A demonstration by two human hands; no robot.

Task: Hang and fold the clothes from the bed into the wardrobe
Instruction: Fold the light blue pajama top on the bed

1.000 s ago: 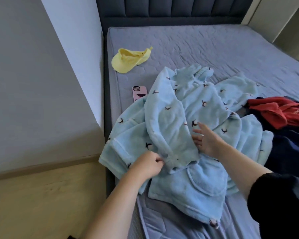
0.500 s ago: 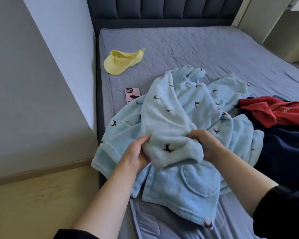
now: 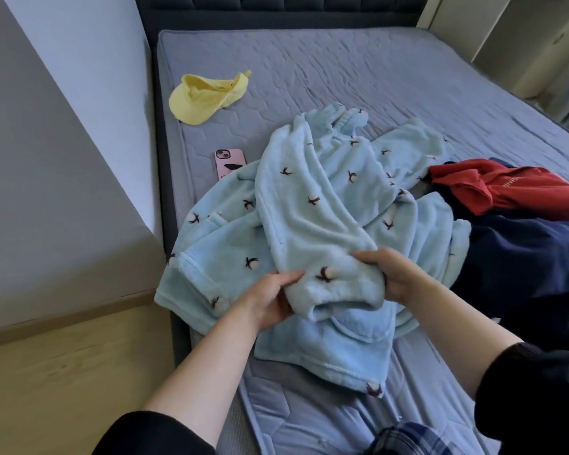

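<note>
Centre frame: your left hand (image 3: 270, 298) and right hand (image 3: 396, 274) each pinch cuff of fleece robe (image 3: 312, 205). Soft, bulky, floppy; likely best gripped at shoulders.

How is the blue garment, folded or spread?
Neither: garment lies crumpled on the bed, left hand and right hand gripping one end.

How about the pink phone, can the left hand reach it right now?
Probably yes, but not at once. The left hand grips the blue robe, so it must let go first. The pink phone lies mostly uncovered on the mattress on that same side.
</note>
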